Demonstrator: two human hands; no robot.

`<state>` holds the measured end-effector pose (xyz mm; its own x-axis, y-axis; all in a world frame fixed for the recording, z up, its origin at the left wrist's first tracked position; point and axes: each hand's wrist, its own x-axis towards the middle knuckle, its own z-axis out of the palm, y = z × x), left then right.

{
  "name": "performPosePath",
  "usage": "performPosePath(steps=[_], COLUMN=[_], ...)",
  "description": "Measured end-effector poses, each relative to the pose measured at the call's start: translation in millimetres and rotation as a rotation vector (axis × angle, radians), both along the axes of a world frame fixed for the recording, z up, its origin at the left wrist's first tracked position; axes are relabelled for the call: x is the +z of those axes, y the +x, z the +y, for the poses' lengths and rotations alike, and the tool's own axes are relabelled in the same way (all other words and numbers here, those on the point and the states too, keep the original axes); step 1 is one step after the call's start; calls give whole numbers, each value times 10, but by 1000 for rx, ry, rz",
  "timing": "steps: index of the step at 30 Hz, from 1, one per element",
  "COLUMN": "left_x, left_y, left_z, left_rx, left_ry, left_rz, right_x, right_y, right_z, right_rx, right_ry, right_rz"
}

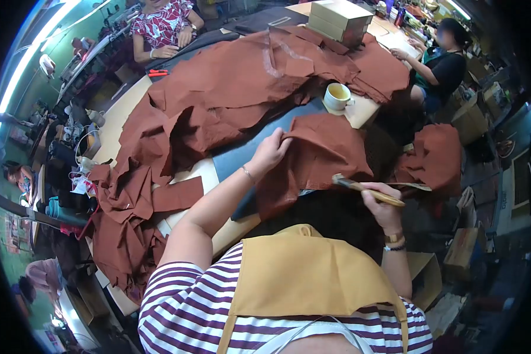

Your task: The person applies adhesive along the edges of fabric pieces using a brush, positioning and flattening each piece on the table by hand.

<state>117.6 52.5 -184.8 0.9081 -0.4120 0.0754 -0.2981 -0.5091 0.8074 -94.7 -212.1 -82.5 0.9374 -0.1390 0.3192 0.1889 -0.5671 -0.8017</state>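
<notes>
My left hand (270,151) pinches the upper left edge of a reddish-brown cloth piece (327,147), which drapes over the near table edge. In my right hand (384,206) is a wooden-handled brush (366,190), its bristle end pointing left over the lower right part of that cloth. Just beyond the cloth, a white cup (337,97) with yellowish contents stands near the table corner. A dark blue-grey sheet (242,154) lies under the cloth and my left forearm.
Large heaps of brown cloth (218,82) spread across the table. Cardboard boxes (339,22) stand at the back, and red scissors (157,73) lie at the left. Two people (162,26) (445,65) sit across and to the right. More cloth (433,156) hangs at the right.
</notes>
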Motion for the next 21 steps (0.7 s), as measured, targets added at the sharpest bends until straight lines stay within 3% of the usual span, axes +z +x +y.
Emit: performPosePath(steps=[3, 4, 5, 6, 8, 9, 10, 12, 14, 16, 18, 20, 21], left_x=[343, 581, 679, 1246, 1716, 1845, 2157, 2297, 2139, 1683, 1357, 430, 325], left_y=[340, 545, 914, 835, 1437, 1761, 1776, 2055, 2163, 2155, 1773, 2125, 1979], left_z=[-258, -292, -316, -293, -49, 46, 310, 740, 1147, 1518, 1416, 1839, 1790], left_rx=[-51, -123, -141, -75, 89, 225, 481, 569, 586, 722, 897, 1085, 1089], left_ry=[-420, -521, -508, -718, -742, -972, -903, -1129, -1220, -960, -952, -530, -519], left_rz=[23, 180, 40, 162, -226, -288, -462, -727, -810, -660, -506, -388, -258], right_x=[-29, -47, -32, -19, -59, -17, -8, -73, -88, -91, -123, -175, -176], right_y=[-72, -81, -102, -119, -138, -154, -163, -172, -183, -185, -177, -139, -112], right_z=[-383, -501, -588, -676, -822, -849, -878, -953, -989, -1005, -1003, -977, -948], right_rx=[-121, -145, -166, -187, -193, -207, -221, -216, -220, -211, -202, -187, -178], right_ry=[112, 126, 126, 125, 133, 137, 140, 170, 168, 116, 82, 67, 56], right_rz=[-31, -71, -65, -61, -82, -84, -85, -113, -130, -95, -76, -72, -71])
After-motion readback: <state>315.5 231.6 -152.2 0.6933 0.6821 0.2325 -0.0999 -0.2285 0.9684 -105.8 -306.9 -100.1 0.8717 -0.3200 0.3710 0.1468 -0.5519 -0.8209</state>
